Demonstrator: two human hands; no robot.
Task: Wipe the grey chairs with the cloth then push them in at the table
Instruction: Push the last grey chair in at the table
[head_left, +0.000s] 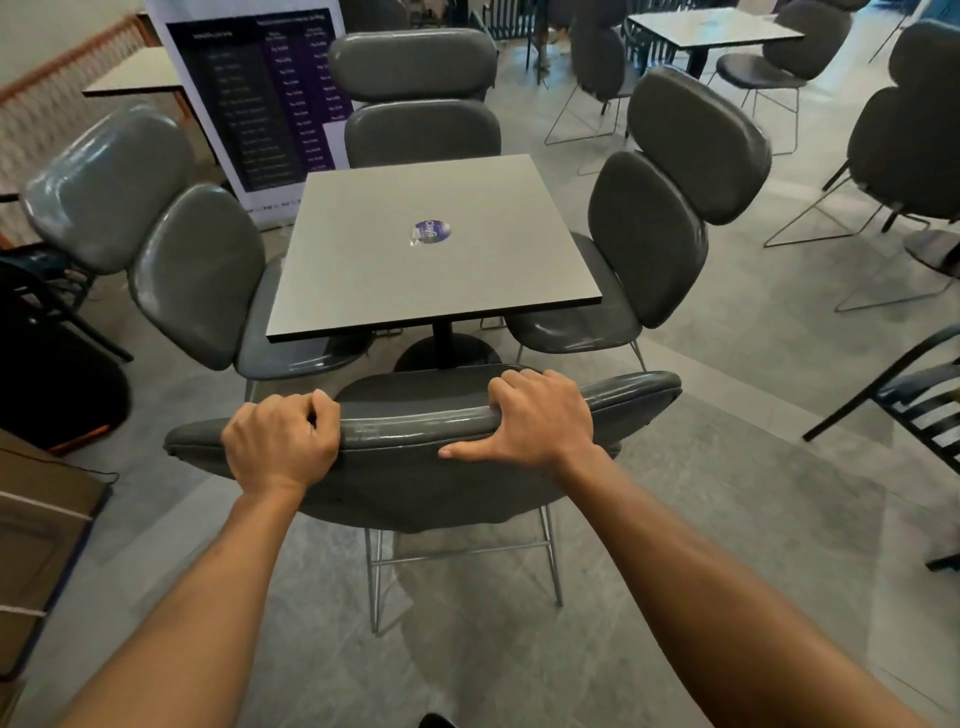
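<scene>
a: two hands are seen on the near chair (415, 431), low in the middle of the frame. the left hand (280, 447) is curled tight round the top edge of the chair back. the right hand (535, 415) is wrapped over the same edge, with the thumb stretched along the back side.

b: where is the table (431, 249)?

a: it is seen in the middle of the frame, just past the chair. the seat is not yet tucked under it. three other grey chairs are placed at the table: the left chair (197, 275), the far chair (421, 98) and the right chair (649, 234).

b: is the cloth seen?

a: no cloth can be seen anywhere.

b: how will the chair feel when it is pushed?

a: it is guessed to be quite light, since thin metal legs (553, 556) are seen under it. the back pad looks soft and shiny, so it may be a bit slippery. the top edge is a good place to be held, one hand at each side, so the chair is kept straight. the legs may drag on the floor (727, 467).
</scene>
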